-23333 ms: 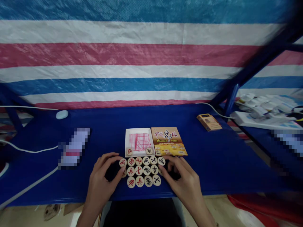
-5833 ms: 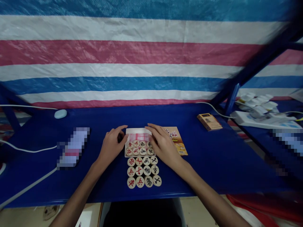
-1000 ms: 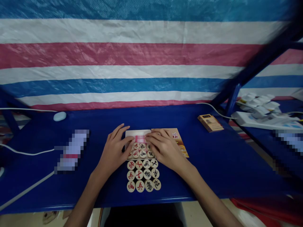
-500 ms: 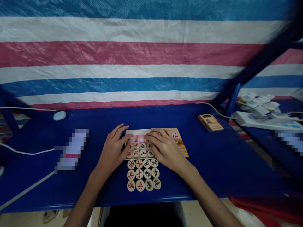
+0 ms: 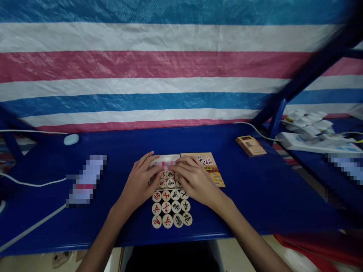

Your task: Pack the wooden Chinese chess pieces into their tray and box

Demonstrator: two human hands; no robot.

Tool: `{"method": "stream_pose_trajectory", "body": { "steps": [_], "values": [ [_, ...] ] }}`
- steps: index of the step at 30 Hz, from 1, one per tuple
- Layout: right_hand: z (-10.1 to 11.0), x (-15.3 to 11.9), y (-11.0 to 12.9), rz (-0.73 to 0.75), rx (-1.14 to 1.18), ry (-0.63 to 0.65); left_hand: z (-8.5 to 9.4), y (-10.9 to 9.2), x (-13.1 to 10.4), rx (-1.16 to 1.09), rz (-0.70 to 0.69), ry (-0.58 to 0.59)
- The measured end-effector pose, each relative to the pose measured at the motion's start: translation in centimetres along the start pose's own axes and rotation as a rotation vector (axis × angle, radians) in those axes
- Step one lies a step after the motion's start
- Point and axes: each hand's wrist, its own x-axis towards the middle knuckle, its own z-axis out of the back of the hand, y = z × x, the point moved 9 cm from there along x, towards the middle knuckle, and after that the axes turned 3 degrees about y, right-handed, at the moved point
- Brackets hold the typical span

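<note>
A shallow white box point(image 5: 170, 157) holds a folded pink-and-white sheet point(image 5: 164, 165) at its far end and round wooden chess pieces point(image 5: 170, 183) with red and black characters nearer me. My left hand point(image 5: 143, 177) bends over the box's left side, fingertips at the sheet and pieces. My right hand point(image 5: 194, 177) curves over the right side, fingers at the sheet's right end; whether either hand grips anything is hidden. Several more pieces point(image 5: 176, 206) lie in rows on the blue table just in front of the box. Partly under my right hand is a printed yellow-brown box lid point(image 5: 216, 172).
A phone point(image 5: 88, 179) and a pale blue case point(image 5: 71, 139) lie on the left of the blue table point(image 5: 255, 196), with white cables. At right are a small brown box point(image 5: 251, 146), a white power strip point(image 5: 312, 142) with plugs, and a blue metal frame point(image 5: 277, 118).
My left hand has shifted slightly right and further over the box, covering more of its left pieces. My right hand has moved slightly left. The pink-and-white sheet looks more spread out.
</note>
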Motion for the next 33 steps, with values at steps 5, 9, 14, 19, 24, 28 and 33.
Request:
{"method": "stream_pose_trajectory", "body": {
  "steps": [5,9,14,19,24,28,33],
  "values": [
    [0.7,0.0,-0.2,0.001,0.015,-0.055,0.3,0.2,0.1,-0.010,0.006,-0.021],
    [2.3,-1.4,-0.4,-0.086,0.068,-0.228,2.1,0.3,-0.8,-0.055,0.029,-0.169],
    [2.2,-7.1,1.6,-0.157,0.100,-0.319,4.2,-1.2,-6.7,-0.090,0.125,-0.367],
    [-0.7,-12.4,4.6,-0.077,0.021,-0.102,2.5,-4.9,-12.8,-0.041,-0.024,-0.230],
    [-1.4,-13.5,4.3,-0.165,-0.034,-0.110,0.8,-5.6,-13.7,0.055,-0.047,-0.142],
    [-1.6,-12.8,4.3,-0.166,-0.034,-0.096,0.7,-5.4,-13.2,0.048,-0.031,-0.149],
    [-1.6,-12.8,3.9,-0.187,0.044,-0.093,1.0,-5.1,-13.3,-0.004,0.002,-0.166]
  ]
}}
